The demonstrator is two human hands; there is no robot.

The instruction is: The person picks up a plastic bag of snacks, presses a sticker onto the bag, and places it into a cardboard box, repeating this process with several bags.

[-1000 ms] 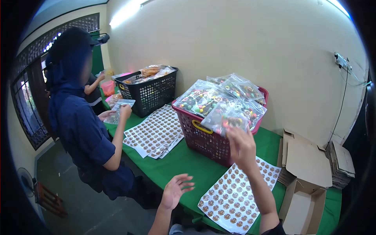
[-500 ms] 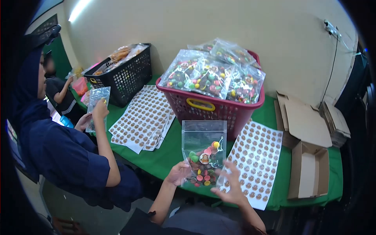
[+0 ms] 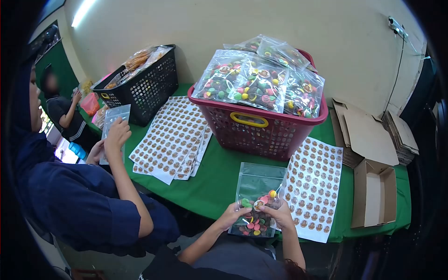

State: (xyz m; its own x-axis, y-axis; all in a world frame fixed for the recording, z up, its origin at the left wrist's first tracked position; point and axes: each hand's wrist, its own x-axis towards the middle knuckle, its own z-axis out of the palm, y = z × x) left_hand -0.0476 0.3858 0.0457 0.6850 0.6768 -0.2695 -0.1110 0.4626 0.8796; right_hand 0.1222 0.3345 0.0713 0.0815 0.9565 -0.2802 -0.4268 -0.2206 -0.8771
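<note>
A clear zip bag [image 3: 256, 224] of colourful round pieces is held upright between my hands at the table's front edge. My left hand [image 3: 233, 216] grips its left side, thumb across the front. My right hand [image 3: 281, 215] holds the right side, its thumb on the round sticker [image 3: 258, 205] on the bag's front. Just right of the bag lies a sheet of round stickers [image 3: 313, 186]. Behind it stands a maroon basket [image 3: 252, 140] heaped with filled bags [image 3: 261, 84].
Left of the basket are more sticker sheets [image 3: 170, 140] and a black basket [image 3: 149, 93] with packets. A co-worker [image 3: 88, 200] at the left holds a clear bag [image 3: 115, 116]. Another person [image 3: 65, 112] stands farther back. Cardboard boxes [image 3: 373, 196] are at the right of the green table [image 3: 200, 186].
The bag and my hands have moved lower and to the right in view. My right hand, spread beside the bag before, now grips it with the thumb at the sticker. The view has shifted slightly.
</note>
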